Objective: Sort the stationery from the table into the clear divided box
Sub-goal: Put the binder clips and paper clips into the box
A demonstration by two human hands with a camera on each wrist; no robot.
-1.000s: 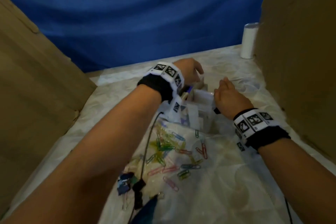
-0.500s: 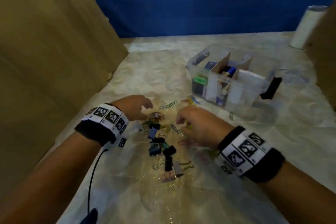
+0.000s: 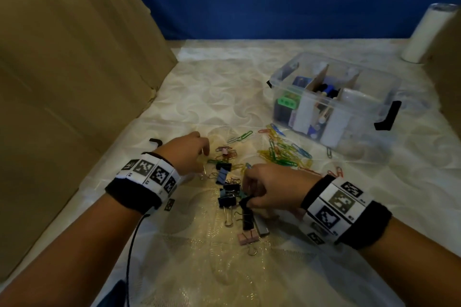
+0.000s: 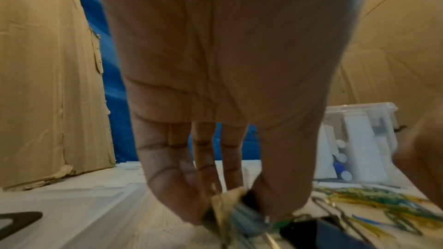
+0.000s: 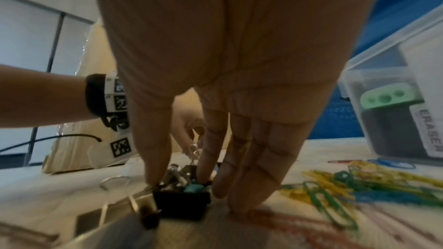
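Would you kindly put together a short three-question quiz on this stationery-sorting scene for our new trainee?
1. True or false: the clear box has its lid on.
2. What does the right hand pinch? A) a black binder clip B) a green paper clip C) an eraser
3. Fill in: the loose pile of coloured paper clips lies on the table between the hands and the ____.

Key
1. False: the box is open, and its cardboard dividers show from above.
2. A: thumb and forefinger pinch it, while the left hand pinches a yellowish binder clip.
3. Box.
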